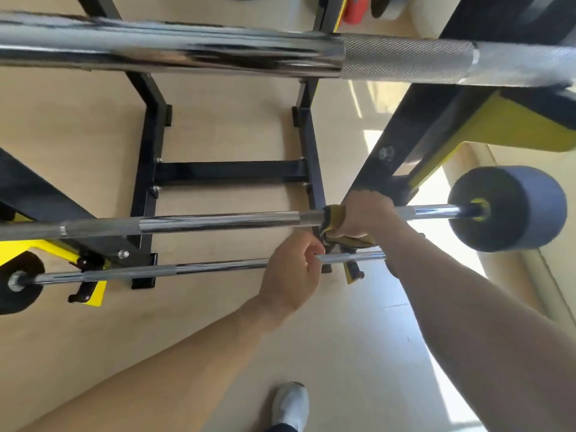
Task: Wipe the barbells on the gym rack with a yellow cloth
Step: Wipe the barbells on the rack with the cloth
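Right hand (364,213) fingers clenched round yellow cloth (335,217) wrapped on middle barbell (218,222), axis left-right; left hand (293,269) just below, fingers loosely curled, apparently holding nothing; rack (149,182) behind.

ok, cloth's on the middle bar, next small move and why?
Probably slide the right hand, which grips the yellow cloth around the middle barbell, leftward: it sits near the grey weight, with a long bare stretch to its left.

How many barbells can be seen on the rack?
3: top barbell nearest the camera, middle barbell wrapped by the yellow cloth, lowest barbell below. More may lie outside the frame.
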A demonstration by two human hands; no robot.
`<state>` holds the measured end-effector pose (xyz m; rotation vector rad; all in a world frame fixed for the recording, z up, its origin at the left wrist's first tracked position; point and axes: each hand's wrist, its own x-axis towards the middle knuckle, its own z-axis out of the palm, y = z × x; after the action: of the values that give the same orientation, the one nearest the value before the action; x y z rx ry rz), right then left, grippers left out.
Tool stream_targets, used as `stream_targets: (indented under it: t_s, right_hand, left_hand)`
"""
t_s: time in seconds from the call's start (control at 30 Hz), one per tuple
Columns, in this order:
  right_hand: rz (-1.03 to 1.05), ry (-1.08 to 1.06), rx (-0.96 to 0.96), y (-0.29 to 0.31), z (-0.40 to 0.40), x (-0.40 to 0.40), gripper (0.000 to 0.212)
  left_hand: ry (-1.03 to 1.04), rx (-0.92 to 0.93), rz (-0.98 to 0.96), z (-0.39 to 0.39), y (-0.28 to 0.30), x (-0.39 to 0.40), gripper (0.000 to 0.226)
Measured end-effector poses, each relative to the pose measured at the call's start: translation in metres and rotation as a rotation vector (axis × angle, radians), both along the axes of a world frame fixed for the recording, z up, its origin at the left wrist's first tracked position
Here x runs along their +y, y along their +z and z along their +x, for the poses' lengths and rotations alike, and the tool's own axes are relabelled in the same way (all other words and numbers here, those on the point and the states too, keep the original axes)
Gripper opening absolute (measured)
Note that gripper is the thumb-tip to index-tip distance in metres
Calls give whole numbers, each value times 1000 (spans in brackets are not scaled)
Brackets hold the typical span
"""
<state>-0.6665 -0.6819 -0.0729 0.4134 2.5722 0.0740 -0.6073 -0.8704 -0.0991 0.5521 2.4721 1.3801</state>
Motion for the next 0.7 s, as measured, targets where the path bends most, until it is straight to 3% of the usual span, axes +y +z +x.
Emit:
stream_targets:
  t_s: [0.17, 0.27, 0.37, 0.43, 0.57, 0.7]
  right_hand:
    - [47, 84, -12, 0, 1, -10, 49]
    - [49, 55, 27, 2, 4, -16, 43]
    - [65, 65, 43, 3, 4, -27, 35]
    - [67, 101, 48, 2, 0, -40, 30]
    - [-3, 176, 67, -3, -16, -83, 37]
    - [-67, 252, 78, -7, -33, -126, 35]
  left_hand:
    - [7, 337, -62, -11, 6, -16, 21]
    - [-102, 333, -156, -29, 3, -23, 53]
    - [-322, 398, -419, -39, 1, -30, 74]
    - [-342, 437, -513, -45, 0, -37, 74]
    - [-313, 475, -495, -68, 0, -63, 57]
    - [-227, 463, -528, -91, 2, -101, 59]
